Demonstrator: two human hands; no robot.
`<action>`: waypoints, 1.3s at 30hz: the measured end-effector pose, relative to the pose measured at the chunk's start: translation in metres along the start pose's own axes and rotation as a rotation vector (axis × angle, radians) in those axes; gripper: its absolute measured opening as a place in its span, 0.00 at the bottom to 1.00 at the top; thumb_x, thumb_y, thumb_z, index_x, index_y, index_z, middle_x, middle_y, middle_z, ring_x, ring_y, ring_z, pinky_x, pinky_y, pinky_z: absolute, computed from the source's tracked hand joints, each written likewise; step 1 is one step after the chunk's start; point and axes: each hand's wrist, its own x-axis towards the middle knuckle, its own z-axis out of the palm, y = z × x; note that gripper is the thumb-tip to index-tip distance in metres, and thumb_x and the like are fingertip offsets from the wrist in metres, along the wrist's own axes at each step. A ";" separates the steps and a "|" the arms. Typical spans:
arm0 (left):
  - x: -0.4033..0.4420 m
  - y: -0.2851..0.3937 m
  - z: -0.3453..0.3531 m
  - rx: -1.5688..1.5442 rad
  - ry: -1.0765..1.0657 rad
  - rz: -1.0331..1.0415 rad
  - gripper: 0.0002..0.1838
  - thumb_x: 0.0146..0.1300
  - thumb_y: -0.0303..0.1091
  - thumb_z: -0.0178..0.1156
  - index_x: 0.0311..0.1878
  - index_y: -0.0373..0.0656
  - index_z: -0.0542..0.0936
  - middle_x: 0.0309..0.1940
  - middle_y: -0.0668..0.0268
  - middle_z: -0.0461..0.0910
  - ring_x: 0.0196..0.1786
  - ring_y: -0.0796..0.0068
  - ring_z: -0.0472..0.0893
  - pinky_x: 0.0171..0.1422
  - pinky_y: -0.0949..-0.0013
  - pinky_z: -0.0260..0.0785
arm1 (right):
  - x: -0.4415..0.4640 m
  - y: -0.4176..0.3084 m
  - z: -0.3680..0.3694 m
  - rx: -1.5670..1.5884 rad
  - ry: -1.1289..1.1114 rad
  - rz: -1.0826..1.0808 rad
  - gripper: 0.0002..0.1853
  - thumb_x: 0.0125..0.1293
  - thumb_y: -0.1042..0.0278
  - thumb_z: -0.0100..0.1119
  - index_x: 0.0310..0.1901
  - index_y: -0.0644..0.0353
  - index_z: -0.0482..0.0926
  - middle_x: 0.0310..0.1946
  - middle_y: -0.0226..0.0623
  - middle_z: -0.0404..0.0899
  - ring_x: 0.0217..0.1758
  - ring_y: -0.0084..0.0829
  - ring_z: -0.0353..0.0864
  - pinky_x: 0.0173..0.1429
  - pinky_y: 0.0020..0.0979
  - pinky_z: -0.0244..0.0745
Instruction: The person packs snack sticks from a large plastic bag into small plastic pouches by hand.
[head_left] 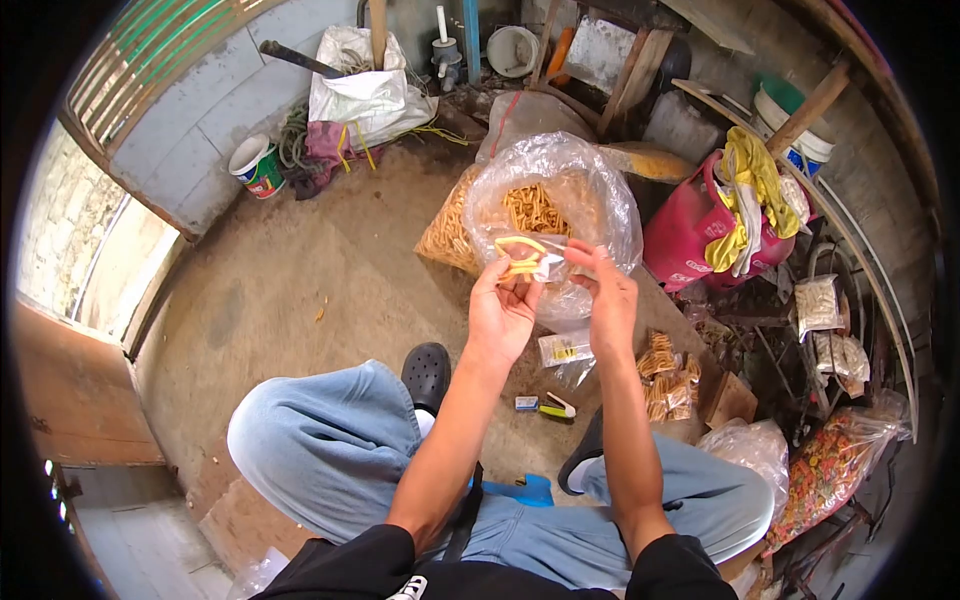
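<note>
My left hand (503, 312) is closed in a pinch around a yellow looped thing (520, 243) and the near side of a small clear plastic bag (553, 262). Its exact kind I cannot make out. The fingers of my right hand (610, 292) pinch the bag's other side. Both hands are over the near rim of a large open clear plastic bag (610, 190), which holds many light-brown snack sticks (533, 208). Below my hands lies a white, labelled packet of plastic bags (566, 348).
A green stapler (557, 409) and a small blue-and-white box (526, 403) lie between my feet. Filled snack packets (668, 380) are heaped at right. Farther right stands a pink tub (690, 225) with yellow gloves (745, 200). A bucket (257, 168) and white sack (370, 100) stand at back left.
</note>
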 end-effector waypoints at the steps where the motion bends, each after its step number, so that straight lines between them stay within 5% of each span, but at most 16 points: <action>1: 0.001 0.002 0.000 -0.041 0.041 0.023 0.11 0.65 0.31 0.54 0.47 0.35 0.75 0.45 0.57 0.80 0.50 0.65 0.81 0.55 0.66 0.78 | 0.005 0.003 -0.006 0.051 0.034 0.015 0.18 0.71 0.60 0.50 0.40 0.68 0.83 0.46 0.39 0.81 0.50 0.26 0.76 0.49 0.27 0.71; 4: 0.006 0.011 -0.002 -0.125 0.097 0.065 0.10 0.64 0.30 0.55 0.45 0.33 0.75 0.44 0.55 0.80 0.51 0.60 0.80 0.56 0.64 0.79 | 0.023 0.016 -0.026 0.135 0.105 0.077 0.18 0.72 0.59 0.48 0.42 0.67 0.81 0.45 0.37 0.81 0.48 0.26 0.77 0.48 0.30 0.71; 11: 0.015 0.022 -0.020 -0.136 0.197 0.091 0.10 0.64 0.29 0.55 0.44 0.33 0.75 0.44 0.56 0.80 0.51 0.62 0.80 0.58 0.64 0.78 | 0.085 0.134 -0.070 -0.336 0.050 0.226 0.15 0.67 0.62 0.53 0.46 0.63 0.81 0.38 0.34 0.83 0.37 0.25 0.80 0.42 0.28 0.74; 13: 0.018 0.023 -0.030 -0.076 0.245 0.083 0.10 0.63 0.30 0.56 0.44 0.35 0.75 0.44 0.58 0.79 0.48 0.65 0.80 0.54 0.67 0.79 | 0.099 0.187 -0.079 -0.735 -0.120 0.063 0.15 0.62 0.66 0.53 0.47 0.63 0.80 0.39 0.42 0.84 0.39 0.36 0.83 0.44 0.34 0.75; 16: 0.020 0.022 -0.035 -0.060 0.260 0.059 0.11 0.63 0.31 0.55 0.46 0.37 0.75 0.46 0.60 0.79 0.47 0.67 0.80 0.53 0.68 0.79 | 0.100 0.210 -0.066 -0.849 -0.220 -0.068 0.15 0.58 0.71 0.51 0.46 0.60 0.80 0.40 0.50 0.81 0.43 0.47 0.81 0.48 0.41 0.74; 20: 0.023 0.020 -0.034 -0.032 0.234 0.009 0.13 0.63 0.31 0.55 0.49 0.38 0.75 0.47 0.61 0.79 0.47 0.68 0.80 0.54 0.67 0.78 | 0.102 0.226 -0.057 -1.197 -0.374 0.071 0.12 0.56 0.71 0.52 0.40 0.57 0.82 0.39 0.52 0.80 0.43 0.51 0.80 0.47 0.43 0.74; 27: 0.031 0.025 -0.035 -0.028 0.212 0.010 0.15 0.66 0.35 0.50 0.52 0.37 0.74 0.49 0.60 0.79 0.54 0.64 0.79 0.59 0.62 0.75 | 0.097 0.229 -0.065 -0.874 -0.166 0.073 0.09 0.55 0.72 0.58 0.37 0.59 0.83 0.32 0.49 0.81 0.38 0.47 0.82 0.42 0.41 0.75; 29: 0.030 0.025 -0.036 -0.064 0.201 0.016 0.15 0.68 0.36 0.48 0.52 0.37 0.74 0.49 0.60 0.79 0.55 0.63 0.78 0.59 0.61 0.75 | 0.099 0.210 -0.071 -0.757 -0.114 0.039 0.09 0.56 0.71 0.61 0.38 0.63 0.82 0.27 0.43 0.82 0.31 0.35 0.82 0.37 0.34 0.74; 33: 0.027 0.022 -0.028 -0.092 0.163 0.030 0.17 0.71 0.37 0.43 0.53 0.37 0.73 0.50 0.57 0.79 0.55 0.62 0.78 0.59 0.60 0.75 | 0.085 0.120 -0.070 -0.374 -0.061 0.239 0.09 0.62 0.71 0.61 0.41 0.65 0.82 0.26 0.28 0.80 0.27 0.16 0.73 0.29 0.21 0.67; 39: 0.018 0.013 -0.006 -0.102 0.115 0.032 0.17 0.71 0.38 0.43 0.52 0.36 0.73 0.49 0.56 0.79 0.54 0.60 0.78 0.58 0.60 0.75 | 0.047 0.000 -0.055 0.122 -0.155 0.084 0.08 0.63 0.72 0.61 0.42 0.65 0.82 0.29 0.29 0.80 0.27 0.16 0.71 0.30 0.19 0.64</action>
